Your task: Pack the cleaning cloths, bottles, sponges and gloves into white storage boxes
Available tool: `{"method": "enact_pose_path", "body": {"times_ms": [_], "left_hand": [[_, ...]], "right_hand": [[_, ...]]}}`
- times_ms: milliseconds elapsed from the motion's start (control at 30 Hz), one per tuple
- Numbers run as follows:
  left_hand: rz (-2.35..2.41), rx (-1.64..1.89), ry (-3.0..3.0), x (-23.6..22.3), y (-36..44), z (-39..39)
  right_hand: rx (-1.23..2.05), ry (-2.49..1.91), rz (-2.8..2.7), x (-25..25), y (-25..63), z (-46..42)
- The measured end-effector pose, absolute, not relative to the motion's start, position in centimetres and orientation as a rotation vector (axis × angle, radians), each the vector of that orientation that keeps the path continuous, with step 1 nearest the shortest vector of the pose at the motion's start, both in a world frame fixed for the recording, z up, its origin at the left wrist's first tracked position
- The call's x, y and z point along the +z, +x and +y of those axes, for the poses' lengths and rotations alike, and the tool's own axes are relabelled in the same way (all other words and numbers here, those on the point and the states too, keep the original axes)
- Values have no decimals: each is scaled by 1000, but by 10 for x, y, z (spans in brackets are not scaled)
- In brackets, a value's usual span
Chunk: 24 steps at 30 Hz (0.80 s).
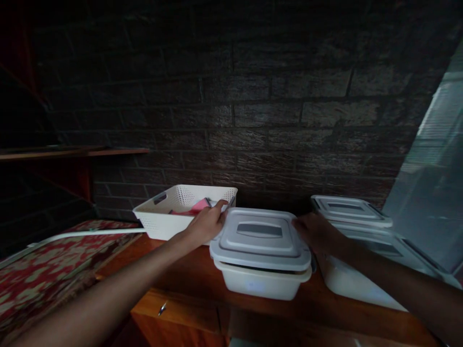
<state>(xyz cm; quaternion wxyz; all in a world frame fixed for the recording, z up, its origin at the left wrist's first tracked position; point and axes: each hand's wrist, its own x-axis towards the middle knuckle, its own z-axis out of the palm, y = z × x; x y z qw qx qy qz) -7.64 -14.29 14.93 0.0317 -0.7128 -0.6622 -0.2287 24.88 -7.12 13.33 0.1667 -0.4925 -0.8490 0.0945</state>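
Head: lidded box (261,282), basket (157,227) with contents (199,206)

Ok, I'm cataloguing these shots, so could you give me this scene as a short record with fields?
left hand: at the lid's left edge
right hand: at the lid's right edge
lid: pale grey, not flush along the front
box: whitish, under the lid
left: white basket, pink item inside
right: more lidded containers
backdrop: dark brick wall
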Motion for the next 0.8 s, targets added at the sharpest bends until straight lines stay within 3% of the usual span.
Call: {"method": "enact_pose_path", "body": {"times_ms": [233, 433, 667, 800], "left_hand": [[-2062, -595, -2273, 127, -75, -146], [-2062, -537, -2276, 117, -73, -146], [-2093, -574, -2242, 124, -84, -152], [-2236, -701, -2252, 119, -100, -174]], "right_hand": [[-207, -1422, -2594, 117, 240, -76], [-415, -1360, -2711, 114, 243, -93], [-465, -1305, -2727, 120, 253, -105], [-70, -1242, -2643, 115, 272, -128]]}}
